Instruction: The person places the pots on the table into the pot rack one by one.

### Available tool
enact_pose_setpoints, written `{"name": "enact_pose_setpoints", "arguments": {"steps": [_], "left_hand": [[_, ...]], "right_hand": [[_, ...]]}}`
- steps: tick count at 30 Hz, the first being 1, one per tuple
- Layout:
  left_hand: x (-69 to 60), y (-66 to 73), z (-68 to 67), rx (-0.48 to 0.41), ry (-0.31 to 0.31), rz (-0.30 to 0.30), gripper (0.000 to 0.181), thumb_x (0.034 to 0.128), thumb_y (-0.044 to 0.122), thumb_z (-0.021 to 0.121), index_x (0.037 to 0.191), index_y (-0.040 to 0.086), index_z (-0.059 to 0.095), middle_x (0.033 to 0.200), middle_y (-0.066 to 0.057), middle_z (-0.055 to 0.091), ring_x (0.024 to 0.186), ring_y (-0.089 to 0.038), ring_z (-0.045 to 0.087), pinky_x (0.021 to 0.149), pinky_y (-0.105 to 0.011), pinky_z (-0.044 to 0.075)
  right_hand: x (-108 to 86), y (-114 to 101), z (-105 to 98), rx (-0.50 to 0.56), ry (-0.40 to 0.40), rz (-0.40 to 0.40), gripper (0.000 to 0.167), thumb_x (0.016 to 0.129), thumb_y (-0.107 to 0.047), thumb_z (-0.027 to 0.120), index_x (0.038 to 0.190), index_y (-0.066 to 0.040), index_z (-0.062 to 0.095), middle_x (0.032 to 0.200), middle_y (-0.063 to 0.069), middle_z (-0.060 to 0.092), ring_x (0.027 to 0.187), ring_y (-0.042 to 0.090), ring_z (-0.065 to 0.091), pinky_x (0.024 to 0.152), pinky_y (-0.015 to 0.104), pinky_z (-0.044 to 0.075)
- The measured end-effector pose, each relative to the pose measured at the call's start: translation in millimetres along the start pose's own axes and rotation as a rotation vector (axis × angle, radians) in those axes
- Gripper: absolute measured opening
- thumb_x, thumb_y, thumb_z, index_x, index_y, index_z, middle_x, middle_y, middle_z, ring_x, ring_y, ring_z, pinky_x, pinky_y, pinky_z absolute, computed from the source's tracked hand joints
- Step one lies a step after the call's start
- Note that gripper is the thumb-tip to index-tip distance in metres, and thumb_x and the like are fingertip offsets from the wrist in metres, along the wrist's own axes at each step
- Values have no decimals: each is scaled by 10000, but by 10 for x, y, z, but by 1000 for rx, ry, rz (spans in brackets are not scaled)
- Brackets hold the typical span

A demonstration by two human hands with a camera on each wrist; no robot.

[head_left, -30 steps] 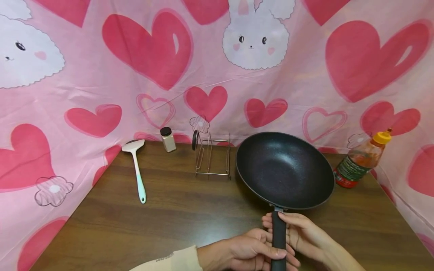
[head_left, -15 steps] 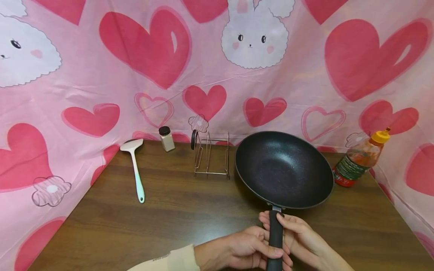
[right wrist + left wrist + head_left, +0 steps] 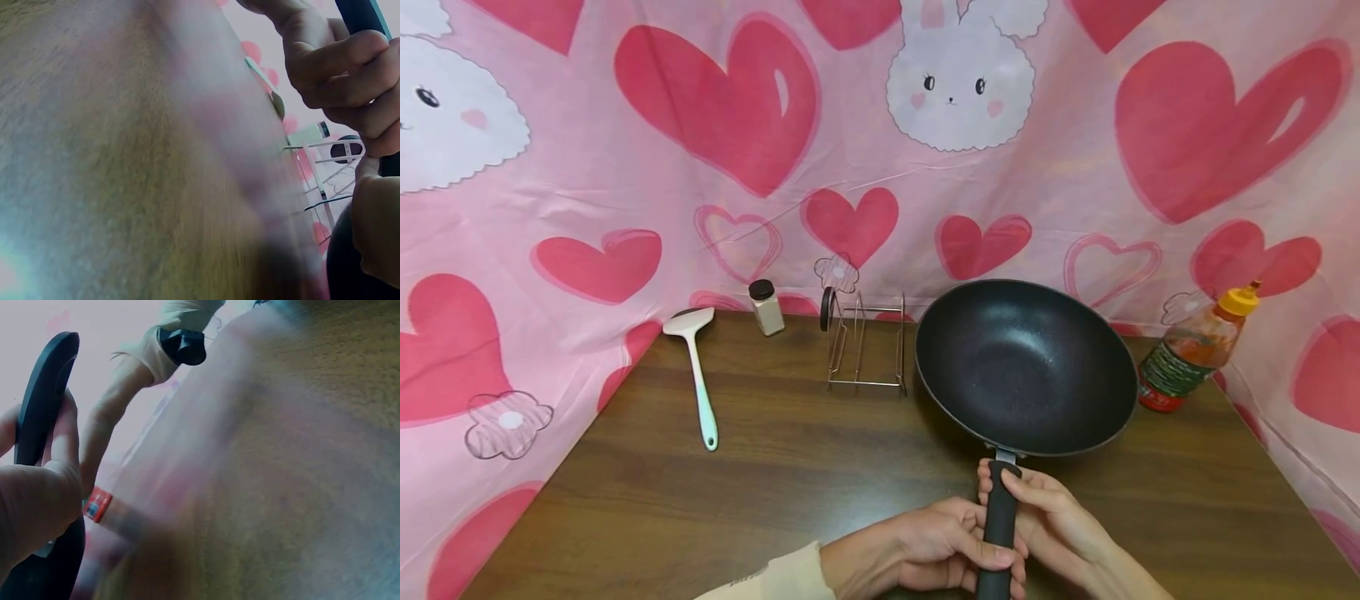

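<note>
A large black wok (image 3: pixel 1022 367) occupies the right half of the head view, its long dark handle (image 3: pixel 1000 517) pointing toward the person. The left hand (image 3: pixel 936 546) grips the lower part of this handle, thumb across the top and fingertips showing on the far side. Nearer the bowl, the right hand (image 3: pixel 1060 521) holds the handle too, its thumb along the top. Seen from the left wrist, the handle (image 3: pixel 44 403) stands up between the fingers. Fingers (image 3: pixel 340 75) curl around it in the right wrist view. The bowl's inside shows no contents; its underside is hidden.
Right of the wok stands a red sauce bottle (image 3: pixel 1195 346) with a yellow cap. A wire rack (image 3: pixel 868 346) is close to its left, with a small black-lidded jar (image 3: pixel 767 308) beyond. A white and mint spatula (image 3: pixel 698 375) lies at the left. Patterned cloth (image 3: pixel 850 125) hangs behind the table.
The wok has risen slightly, and its handle has swung a little to the left, both hands moving with it. The whole head view has also shifted slightly.
</note>
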State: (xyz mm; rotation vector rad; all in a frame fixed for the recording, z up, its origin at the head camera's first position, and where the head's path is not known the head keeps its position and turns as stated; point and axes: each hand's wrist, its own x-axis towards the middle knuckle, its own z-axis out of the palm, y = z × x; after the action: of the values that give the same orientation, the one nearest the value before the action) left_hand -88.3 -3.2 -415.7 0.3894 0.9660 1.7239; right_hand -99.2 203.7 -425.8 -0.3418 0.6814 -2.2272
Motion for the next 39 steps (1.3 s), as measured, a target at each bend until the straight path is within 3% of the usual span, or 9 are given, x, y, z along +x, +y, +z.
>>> {"name": "enact_pose_setpoints", "arguments": {"steps": [7, 12, 17, 20, 30, 33, 35, 37, 39], "left_hand": [[-27, 90, 12, 48, -64, 57, 223, 1035, -54, 431, 1093, 93, 589, 949, 19, 692, 891, -128, 695, 875, -302, 555], [-57, 145, 75, 29, -142, 88, 182, 1023, -109, 360, 1150, -122, 489, 939, 24, 687, 889, -105, 682, 857, -256, 552], [-90, 172, 136, -23, -224, 112, 316, 1010, -147, 283, 1092, 13, 543, 935, 48, 687, 876, -74, 637, 842, -215, 531], [-92, 199, 126, -20, -253, 120, 399, 1006, -145, 267, 1102, 108, 561, 949, 57, 678, 891, -73, 646, 857, -221, 529], [-105, 245, -59, -8, -279, 98, 370, 1033, -111, 287, 1162, 106, 558, 981, 51, 680, 931, -91, 664, 954, -308, 522], [-137, 237, -118, 37, -288, 95, 201, 1032, -91, 355, 1178, -136, 486, 998, 16, 687, 956, -119, 688, 969, -325, 527], [-155, 247, -151, 62, -274, 112, 294, 1029, -56, 428, 1235, -259, 372, 1031, -20, 692, 981, -145, 699, 974, -342, 530], [-173, 269, -171, 84, -237, 134, 427, 1024, -40, 477, 1310, -292, 285, 1130, -210, 689, 1002, -174, 706, 969, -370, 536], [-195, 288, -179, 117, -172, 137, 395, 1020, -48, 498, 1317, -273, 367, 1226, -346, 625, 1023, -199, 710, 946, -374, 549]], "right_hand": [[54, 30, 44, 51, -161, -119, 526, 1117, -110, 78, 1423, 38, 479, 1341, 113, 576, 1255, 193, 528, 1138, 302, 356], [87, 45, 52, 33, -336, -209, 478, 1108, -63, 126, 1506, 53, 365, 1459, 139, 492, 1350, 208, 465, 1179, 305, 297], [108, 35, 86, -9, -445, -269, 440, 1096, -12, 210, 1526, 50, 283, 1436, 125, 461, 1331, 215, 442, 1178, 313, 292], [133, 20, 131, -30, -446, -301, 431, 1096, -13, 177, 1511, 42, 279, 1393, 121, 468, 1295, 229, 455, 1161, 324, 319], [198, 33, 196, -135, -346, -344, 392, 1083, 12, 112, 1433, 21, 290, 1297, 97, 463, 1221, 238, 500, 1122, 339, 381], [196, 33, 193, -225, -326, -334, 370, 1083, 21, 149, 1422, 6, 296, 1267, 70, 463, 1189, 218, 496, 1103, 338, 388], [211, 13, 206, -272, -311, -332, 358, 1083, 23, 166, 1415, 1, 297, 1254, 60, 462, 1173, 209, 491, 1091, 333, 386], [233, -16, 221, -299, -295, -323, 348, 1081, 28, 168, 1405, -1, 292, 1237, 59, 464, 1155, 206, 492, 1074, 326, 389], [249, -40, 223, -314, -276, -304, 341, 1076, 45, 170, 1391, -1, 293, 1223, 61, 468, 1144, 200, 497, 1057, 318, 400]]}}
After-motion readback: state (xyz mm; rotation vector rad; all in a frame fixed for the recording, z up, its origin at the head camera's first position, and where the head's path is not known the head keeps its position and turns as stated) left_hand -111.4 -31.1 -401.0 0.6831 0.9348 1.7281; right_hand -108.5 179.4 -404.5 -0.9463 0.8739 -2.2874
